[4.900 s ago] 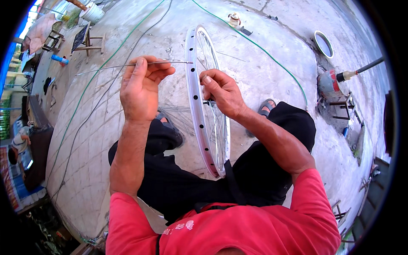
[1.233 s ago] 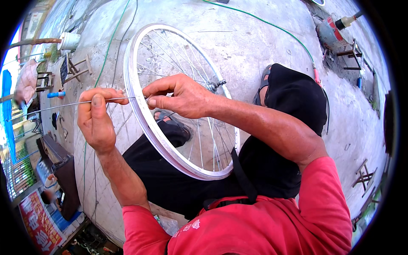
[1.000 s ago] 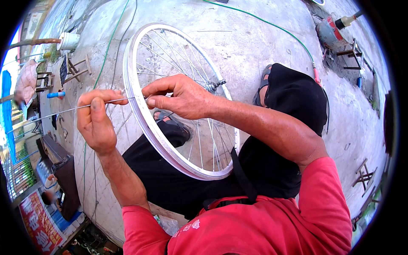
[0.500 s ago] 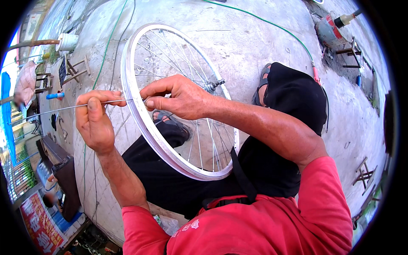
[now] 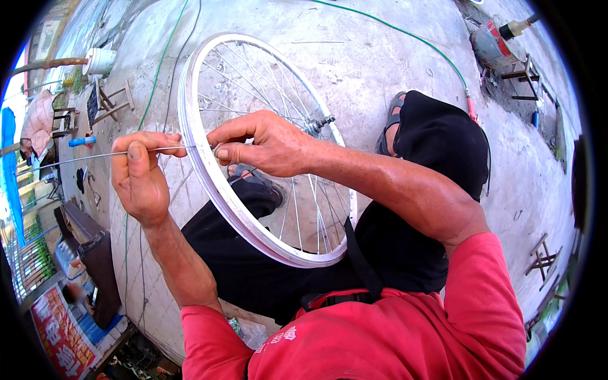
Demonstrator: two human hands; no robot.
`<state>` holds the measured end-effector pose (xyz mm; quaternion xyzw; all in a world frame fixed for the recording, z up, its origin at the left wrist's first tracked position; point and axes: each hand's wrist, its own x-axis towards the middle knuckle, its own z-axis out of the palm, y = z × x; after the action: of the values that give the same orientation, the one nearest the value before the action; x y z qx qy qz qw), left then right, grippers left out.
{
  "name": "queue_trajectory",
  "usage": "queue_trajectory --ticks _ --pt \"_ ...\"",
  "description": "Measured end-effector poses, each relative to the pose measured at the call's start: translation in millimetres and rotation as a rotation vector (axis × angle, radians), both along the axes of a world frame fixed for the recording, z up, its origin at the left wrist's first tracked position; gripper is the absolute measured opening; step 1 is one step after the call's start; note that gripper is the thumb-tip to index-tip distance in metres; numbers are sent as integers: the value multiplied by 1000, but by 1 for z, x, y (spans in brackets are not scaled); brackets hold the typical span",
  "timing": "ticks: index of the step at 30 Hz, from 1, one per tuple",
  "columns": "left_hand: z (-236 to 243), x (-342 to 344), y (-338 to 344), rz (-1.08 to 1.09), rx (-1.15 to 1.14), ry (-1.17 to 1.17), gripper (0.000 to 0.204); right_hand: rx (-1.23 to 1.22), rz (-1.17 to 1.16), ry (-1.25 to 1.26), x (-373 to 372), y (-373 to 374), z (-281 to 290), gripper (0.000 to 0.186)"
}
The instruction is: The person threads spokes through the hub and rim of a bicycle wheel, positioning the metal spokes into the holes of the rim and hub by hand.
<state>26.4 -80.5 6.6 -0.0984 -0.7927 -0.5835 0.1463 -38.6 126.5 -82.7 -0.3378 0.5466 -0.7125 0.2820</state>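
Note:
A silver bicycle wheel [image 5: 244, 226] leans upright over my lap, with thin spokes and a hub [image 5: 318, 125] on its far right side. Left of the rim, my left hand [image 5: 142, 180] pinches a long thin metal rod [image 5: 82, 158]. The rod's near end meets the outer face of the rim, and its other end reaches toward the left edge of the view. My right hand [image 5: 272, 145] reaches over the wheel, thumb and forefinger pinched together at the inner side of the rim, opposite the rod's end. Whatever lies between those fingertips is hidden.
A green hose [image 5: 405, 35] crosses the concrete floor and ends in a red fitting [image 5: 471, 107]. Small stools [image 5: 543, 261] stand at both sides. A bucket [image 5: 494, 47] is at the far right, a white bucket [image 5: 100, 62] at the far left. My knee [image 5: 440, 145] flanks the wheel.
Both hands keep the same pinches at the rim. My left hand and the rod have shifted very slightly left and up; the wheel has tilted a touch left.

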Motion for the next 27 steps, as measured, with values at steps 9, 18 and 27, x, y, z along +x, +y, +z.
queue_trajectory --ticks 9,18,27 --pt "5 5 5 0 -175 86 27 -24 -38 29 1 -2 -3 28" --pt "4 6 4 -15 -186 120 25 -13 -28 12 1 -1 0 28" --pt "4 3 0 -36 -72 109 25 -5 -27 7 1 -3 1 27"
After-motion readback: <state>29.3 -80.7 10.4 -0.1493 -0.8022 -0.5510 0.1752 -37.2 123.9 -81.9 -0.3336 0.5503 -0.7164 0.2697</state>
